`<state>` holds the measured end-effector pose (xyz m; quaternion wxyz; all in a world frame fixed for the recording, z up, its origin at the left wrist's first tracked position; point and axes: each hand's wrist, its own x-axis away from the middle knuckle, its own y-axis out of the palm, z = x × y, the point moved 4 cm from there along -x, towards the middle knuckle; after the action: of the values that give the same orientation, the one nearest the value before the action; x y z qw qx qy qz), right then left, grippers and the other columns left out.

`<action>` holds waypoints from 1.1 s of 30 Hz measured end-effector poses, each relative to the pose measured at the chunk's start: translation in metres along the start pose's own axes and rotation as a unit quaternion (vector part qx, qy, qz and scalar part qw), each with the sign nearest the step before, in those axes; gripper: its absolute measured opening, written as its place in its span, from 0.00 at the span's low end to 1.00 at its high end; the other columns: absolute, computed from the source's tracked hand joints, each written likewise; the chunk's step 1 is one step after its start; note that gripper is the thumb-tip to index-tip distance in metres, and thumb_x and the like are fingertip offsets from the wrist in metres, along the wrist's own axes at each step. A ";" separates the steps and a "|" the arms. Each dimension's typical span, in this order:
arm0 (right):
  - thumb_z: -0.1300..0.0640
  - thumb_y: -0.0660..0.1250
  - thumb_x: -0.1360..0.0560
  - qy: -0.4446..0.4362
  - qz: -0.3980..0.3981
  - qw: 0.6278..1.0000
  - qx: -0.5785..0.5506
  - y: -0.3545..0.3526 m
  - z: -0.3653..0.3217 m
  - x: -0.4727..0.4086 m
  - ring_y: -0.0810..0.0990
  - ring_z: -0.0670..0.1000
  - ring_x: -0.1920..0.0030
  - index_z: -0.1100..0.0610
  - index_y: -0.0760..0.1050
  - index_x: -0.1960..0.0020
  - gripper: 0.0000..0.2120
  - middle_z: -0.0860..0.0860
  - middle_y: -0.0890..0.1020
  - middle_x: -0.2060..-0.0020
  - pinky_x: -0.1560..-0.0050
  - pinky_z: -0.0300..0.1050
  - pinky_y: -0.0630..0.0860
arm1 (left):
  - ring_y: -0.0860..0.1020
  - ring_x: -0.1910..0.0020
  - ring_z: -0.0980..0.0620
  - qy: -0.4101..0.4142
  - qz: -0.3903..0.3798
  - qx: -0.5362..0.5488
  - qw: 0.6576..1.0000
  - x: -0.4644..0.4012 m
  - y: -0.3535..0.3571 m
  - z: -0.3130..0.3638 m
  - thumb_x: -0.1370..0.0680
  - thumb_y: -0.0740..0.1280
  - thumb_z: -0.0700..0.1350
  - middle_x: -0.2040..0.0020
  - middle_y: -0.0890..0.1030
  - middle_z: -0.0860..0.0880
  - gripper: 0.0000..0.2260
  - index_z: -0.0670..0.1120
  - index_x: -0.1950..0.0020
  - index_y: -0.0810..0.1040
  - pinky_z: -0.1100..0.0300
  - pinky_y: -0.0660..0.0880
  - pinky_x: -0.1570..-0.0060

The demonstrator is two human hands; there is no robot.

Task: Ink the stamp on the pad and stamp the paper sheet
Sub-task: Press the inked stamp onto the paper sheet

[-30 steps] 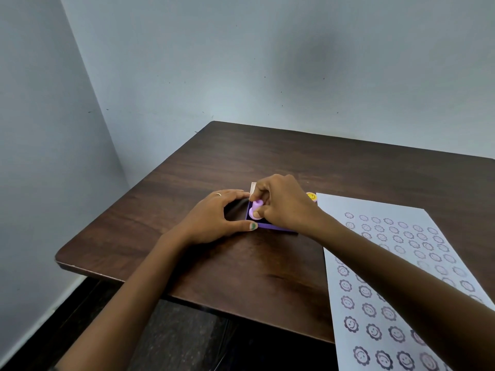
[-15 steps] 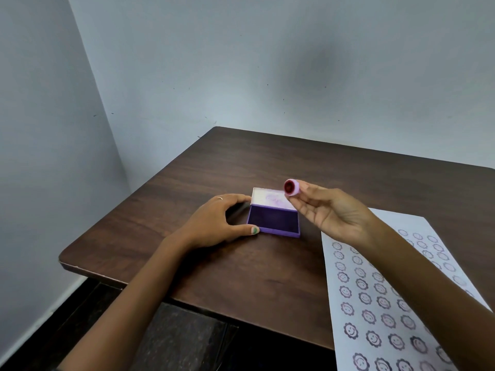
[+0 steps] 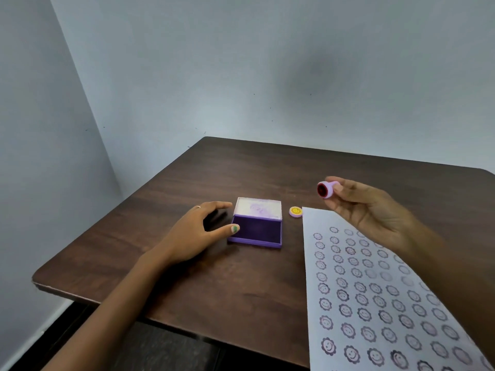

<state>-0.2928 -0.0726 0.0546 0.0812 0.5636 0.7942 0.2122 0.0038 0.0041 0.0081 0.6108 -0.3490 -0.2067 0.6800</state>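
Both hands are working above a dark wooden table (image 3: pixel 241 285); the right hand (image 3: pixel 372 210) is hovering in the air over the far end of the paper sheet (image 3: pixel 375 298), palm turned up and leftward, and it is pinching a small lilac stamp (image 3: pixel 325 189) between thumb and fingertips, so its grip is narrow and closed on the stamp; the round face of the stamp, dark red-purple with ink, is pointing left and toward the camera. The left hand (image 3: pixel 198 231) is resting on the table just left of the ink pad (image 3: pixel 257 226); its fingers are curved in a wide, loose C, the thumb tip with a green nail is touching the near left corner of the pad's base, and the index finger is reaching toward the far left corner; whether that finger is touching the case I cannot tell; a thin ring is showing on one finger.

The ink pad is lying open; its purple tray is holding a dark violet pad, and the pale lid, smeared with lilac ink inside, is standing tilted back at the far edge. A small round cap (image 3: pixel 295 211) with a yellow smiley is sitting on the table between the pad and the sheet's far corner; the sheet is carrying rows of stamped smiling flower marks; the stamp is being held well above it, apart from the pad.
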 end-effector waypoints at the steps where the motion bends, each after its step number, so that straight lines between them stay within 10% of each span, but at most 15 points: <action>1: 0.64 0.70 0.36 -0.012 0.009 1.000 0.012 -0.009 -0.005 0.000 0.83 0.53 0.49 0.61 0.81 0.50 0.14 0.56 0.85 0.51 0.58 0.39 0.80 | 0.70 0.38 0.61 0.001 0.005 -0.007 1.000 0.000 0.000 0.001 0.29 0.67 0.61 0.35 0.74 0.59 0.25 0.59 0.33 0.70 0.63 0.67 0.42; 8: 0.60 0.71 0.36 -0.137 0.038 0.981 0.134 -0.048 -0.020 -0.001 0.84 0.52 0.52 0.57 0.81 0.50 0.14 0.55 0.85 0.53 0.57 0.36 0.79 | 0.70 0.36 0.58 0.089 0.042 -0.098 0.990 -0.020 0.012 0.051 0.28 0.61 0.64 0.35 0.75 0.58 0.25 0.57 0.33 0.71 0.58 0.61 0.32; 17: 0.63 0.72 0.32 -0.261 0.047 0.876 0.402 -0.022 0.000 0.002 0.83 0.43 0.54 0.57 0.80 0.47 0.14 0.50 0.84 0.53 0.52 0.32 0.78 | 0.53 0.23 0.54 0.178 -0.130 -0.247 0.944 -0.074 0.091 0.113 0.30 0.55 0.73 0.24 0.62 0.55 0.38 0.56 0.25 0.59 0.50 0.20 0.35; 29: 0.62 0.70 0.30 -0.312 0.009 0.768 0.559 -0.004 0.014 0.003 0.78 0.42 0.51 0.57 0.78 0.44 0.15 0.45 0.80 0.50 0.47 0.24 0.69 | 0.52 0.23 0.55 0.177 -0.160 -0.253 0.938 -0.064 0.112 0.101 0.30 0.54 0.73 0.23 0.58 0.53 0.39 0.54 0.24 0.55 0.44 0.26 0.30; 33: 0.60 0.70 0.30 -0.308 0.013 0.750 0.584 -0.003 0.014 0.003 0.80 0.49 0.52 0.59 0.78 0.46 0.13 0.53 0.83 0.50 0.48 0.36 0.74 | 0.52 0.23 0.53 0.175 -0.162 -0.255 0.937 -0.065 0.114 0.098 0.29 0.54 0.72 0.22 0.58 0.52 0.39 0.53 0.24 0.55 0.44 0.27 0.30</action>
<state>-0.2912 -0.0669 0.0408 -0.0263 0.5459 0.6879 -0.4776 -0.1449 -0.0646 0.0081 0.6299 -0.5680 -0.3168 0.4245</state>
